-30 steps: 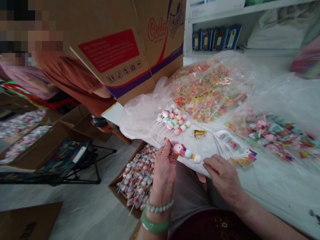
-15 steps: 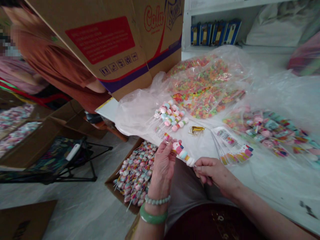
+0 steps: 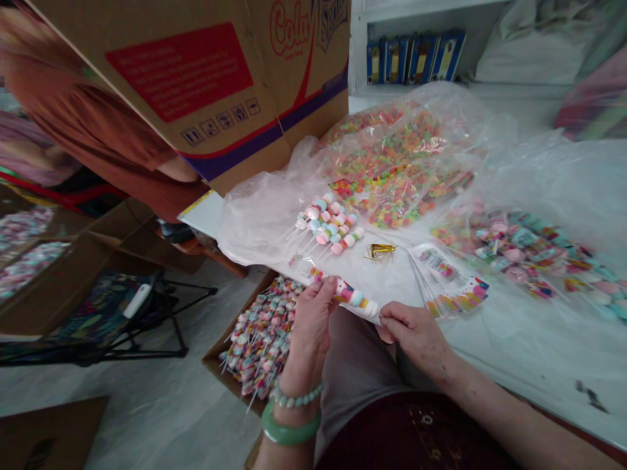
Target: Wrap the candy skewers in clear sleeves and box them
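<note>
A candy skewer [image 3: 357, 299] of pink, blue, yellow and white pieces, in a clear printed bag, stretches between my hands over the table's front edge. My left hand [image 3: 313, 313] pinches its far left end. At the other end, by the white piece, the fingers of my right hand [image 3: 416, 336] are closed; the stick there is mostly hidden. Just beyond lie several unbagged candy skewers [image 3: 330, 222] with white sticks. Gold twist ties [image 3: 382, 250] rest to their right, beside a fanned stack of printed bags [image 3: 448, 281].
A large clear sack of colourful gummy rings [image 3: 396, 163] lies behind. Bagged skewers [image 3: 529, 254] are heaped at right. Below the table edge stands a carton of finished skewers [image 3: 264, 333]. A tall cardboard box [image 3: 215, 72] stands at back left, near a person in a rust-coloured top [image 3: 93, 111].
My left hand has shifted slightly left and down along with the skewer, which looks flatter and straighter between my hands. The whole view has shifted a little.
</note>
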A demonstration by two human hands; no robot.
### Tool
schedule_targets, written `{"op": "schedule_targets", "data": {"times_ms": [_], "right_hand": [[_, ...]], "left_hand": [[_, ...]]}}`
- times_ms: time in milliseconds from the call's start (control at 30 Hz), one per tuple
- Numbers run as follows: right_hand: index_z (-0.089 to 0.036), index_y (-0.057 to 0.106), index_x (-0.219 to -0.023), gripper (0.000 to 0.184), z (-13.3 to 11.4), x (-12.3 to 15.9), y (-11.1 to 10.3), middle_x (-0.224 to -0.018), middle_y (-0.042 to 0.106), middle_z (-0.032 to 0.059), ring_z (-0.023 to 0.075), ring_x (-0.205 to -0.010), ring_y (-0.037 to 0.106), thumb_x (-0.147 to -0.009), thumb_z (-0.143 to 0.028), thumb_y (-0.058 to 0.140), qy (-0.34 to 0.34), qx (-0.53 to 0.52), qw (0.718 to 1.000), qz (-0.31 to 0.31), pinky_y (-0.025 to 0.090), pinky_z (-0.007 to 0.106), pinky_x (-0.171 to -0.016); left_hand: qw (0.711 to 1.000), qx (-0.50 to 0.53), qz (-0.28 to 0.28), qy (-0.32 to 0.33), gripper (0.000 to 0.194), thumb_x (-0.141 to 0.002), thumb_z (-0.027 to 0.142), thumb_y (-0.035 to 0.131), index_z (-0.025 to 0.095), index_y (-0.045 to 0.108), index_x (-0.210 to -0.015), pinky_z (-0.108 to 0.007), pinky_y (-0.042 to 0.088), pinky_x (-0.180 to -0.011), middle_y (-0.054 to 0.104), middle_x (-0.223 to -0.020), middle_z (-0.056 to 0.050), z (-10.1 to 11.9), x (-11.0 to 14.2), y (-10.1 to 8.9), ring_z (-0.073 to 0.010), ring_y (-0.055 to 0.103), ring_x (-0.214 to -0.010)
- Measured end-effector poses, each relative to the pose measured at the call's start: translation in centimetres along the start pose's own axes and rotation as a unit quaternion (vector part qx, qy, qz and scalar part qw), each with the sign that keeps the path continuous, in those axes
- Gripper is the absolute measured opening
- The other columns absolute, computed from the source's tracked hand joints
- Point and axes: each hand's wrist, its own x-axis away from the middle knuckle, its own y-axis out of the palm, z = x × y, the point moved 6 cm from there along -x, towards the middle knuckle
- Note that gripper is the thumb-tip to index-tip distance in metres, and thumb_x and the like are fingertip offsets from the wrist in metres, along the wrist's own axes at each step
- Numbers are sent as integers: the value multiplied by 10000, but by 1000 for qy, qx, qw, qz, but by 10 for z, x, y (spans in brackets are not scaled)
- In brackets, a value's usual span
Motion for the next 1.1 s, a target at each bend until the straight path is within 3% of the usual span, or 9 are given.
{"op": "schedule_targets", "data": {"times_ms": [133,267,367,500,667,800,900,967,1100], "right_hand": [[-204,527,-584,211,1,-1,7,-528,518,-33,125,-560,478,-786,-233,477,22,-96,995,-27,342,238,-581],[-189,541,-643,161,3,0,16,-495,483,-49,89,-450,368,-769,-286,518,75,-234,965,-88,252,214,-455],[-177,560,-678,200,6,1,16,-511,495,-44,77,-427,328,-768,-355,549,100,-280,950,-98,201,213,-426],[-177,591,-674,239,13,0,8,-514,475,-41,84,-441,346,-745,-404,572,107,-212,968,-79,221,225,-437],[-197,578,-588,210,9,-2,-3,-483,439,-39,110,-467,370,-684,-384,572,97,-81,992,4,245,250,-460],[-206,560,-578,213,-1,-1,-3,-485,447,-39,120,-477,395,-697,-382,552,77,-58,995,40,274,259,-482],[-206,584,-623,199,-3,-1,-2,-483,445,-42,121,-474,401,-740,-356,525,62,-66,995,28,284,258,-488],[-203,598,-644,188,-3,-2,-2,-523,482,-32,130,-518,441,-758,-325,513,42,-50,998,16,311,258,-519],[-194,561,-607,183,-7,-5,-5,-613,540,-8,149,-651,496,-765,-253,488,3,17,998,54,342,266,-623]], "left_hand": [[999,-16,-33,-1,280,-600,331,797,99,665,-686,-258,486,-650,669,-679,-44,-7,7,13,-132,598,-618],[993,-22,-93,-72,292,-642,369,769,103,657,-683,-252,463,-584,626,-598,-32,-20,11,21,-125,569,-551],[989,23,-94,-114,266,-635,289,783,115,667,-800,-251,477,-612,660,-699,-45,-24,12,18,-138,608,-618],[986,120,-65,-92,343,-658,204,762,135,622,-963,-288,500,-694,679,-864,-74,-23,13,15,-200,661,-796],[988,130,-70,-39,256,-707,243,727,113,614,-896,-257,474,-665,652,-778,-53,-30,24,31,-175,657,-739],[986,126,-94,-49,287,-702,287,734,125,618,-908,-264,471,-678,639,-780,-37,-37,32,43,-183,665,-743],[983,142,-97,-60,287,-680,271,758,125,615,-882,-273,485,-700,638,-773,-32,-34,26,35,-178,665,-738],[983,164,-70,-54,247,-693,251,750,120,614,-852,-272,498,-730,642,-782,-32,-31,17,23,-166,665,-749],[984,164,-45,-47,188,-719,198,729,119,621,-851,-286,527,-758,658,-792,-34,-29,8,13,-171,676,-765]]}}
